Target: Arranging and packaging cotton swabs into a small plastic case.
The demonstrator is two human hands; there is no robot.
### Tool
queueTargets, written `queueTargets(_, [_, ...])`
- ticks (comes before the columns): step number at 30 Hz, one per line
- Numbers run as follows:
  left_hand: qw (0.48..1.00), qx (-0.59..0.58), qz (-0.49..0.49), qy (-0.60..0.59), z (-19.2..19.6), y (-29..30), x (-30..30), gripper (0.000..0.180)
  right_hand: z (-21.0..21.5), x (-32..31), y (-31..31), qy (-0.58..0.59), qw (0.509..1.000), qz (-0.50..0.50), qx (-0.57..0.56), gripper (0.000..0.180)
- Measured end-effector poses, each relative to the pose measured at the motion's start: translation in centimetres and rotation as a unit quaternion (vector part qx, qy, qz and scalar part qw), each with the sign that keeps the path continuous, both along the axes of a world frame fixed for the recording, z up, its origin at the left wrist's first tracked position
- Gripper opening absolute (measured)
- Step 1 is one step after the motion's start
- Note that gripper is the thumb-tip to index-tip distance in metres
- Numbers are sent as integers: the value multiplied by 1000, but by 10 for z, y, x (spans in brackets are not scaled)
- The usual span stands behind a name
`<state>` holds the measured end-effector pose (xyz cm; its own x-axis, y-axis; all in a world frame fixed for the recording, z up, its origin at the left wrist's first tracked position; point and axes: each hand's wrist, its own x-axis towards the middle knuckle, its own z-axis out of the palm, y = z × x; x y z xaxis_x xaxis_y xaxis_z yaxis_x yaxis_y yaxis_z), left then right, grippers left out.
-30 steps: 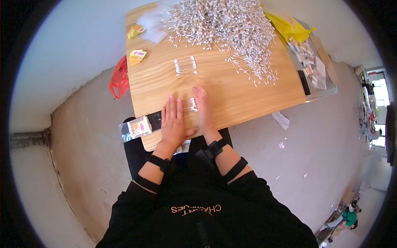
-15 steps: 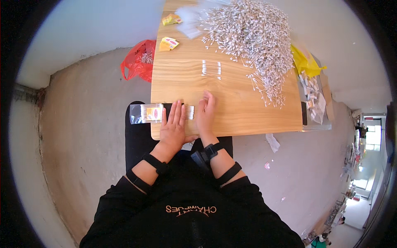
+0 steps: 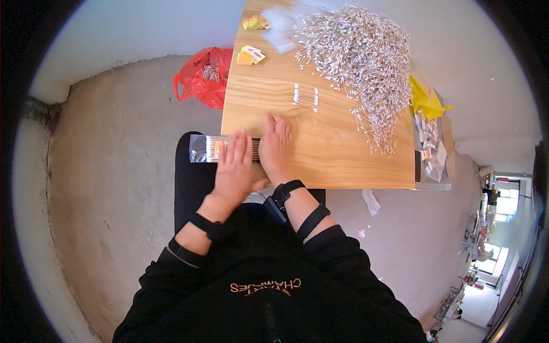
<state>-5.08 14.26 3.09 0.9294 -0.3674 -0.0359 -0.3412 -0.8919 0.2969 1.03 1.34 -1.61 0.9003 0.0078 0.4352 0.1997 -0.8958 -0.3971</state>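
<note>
A clear plastic bag (image 3: 198, 148) lies at the table's near left corner, sticking out past the edge. Inside it are a row of cotton swabs (image 3: 210, 141) and a yellow-orange card (image 3: 217, 151), partly covered by my fingers. My left hand (image 3: 233, 170) is over the bag with its fingers stretched out flat, slightly blurred. Against the right end of the swabs rests my right hand (image 3: 275, 151), its fingers loosely extended on the tabletop and holding nothing I can see. A separate neat row of cotton swabs (image 3: 306, 96) lies farther out on the table.
A large heap of loose cotton swabs (image 3: 360, 54) covers the far right of the table (image 3: 343, 154). Yellow cards (image 3: 250, 55) and clear bags (image 3: 279, 28) lie far left. A red bag (image 3: 200, 74) hangs left; a yellow bag (image 3: 426, 98) and packets (image 3: 429, 134) sit right.
My right hand has moved left against the swab ends. The bag's exposed card is now more covered by my left hand, whose fingers have shifted over it. The whole view has shifted slightly.
</note>
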Motion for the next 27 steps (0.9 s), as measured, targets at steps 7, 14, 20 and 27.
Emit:
queueTargets(7, [916, -206, 291, -185, -53, 71, 36, 56, -2, 1, 4, 28, 1000, 5, -7, 35])
queueTargets(14, [612, -660, 384, 208, -67, 74, 39, 26, -3, 2, 5, 14, 999, 16, -37, 33])
queueTargets(20, [597, -677, 379, 205, -86, 71, 45, 22, -2, 2, 11, 20, 1000, -2, -4, 39])
queueTargets(27, [619, -673, 376, 147, -78, 66, 41, 23, 2, 4, 30, 17, 999, 39, -19, 41])
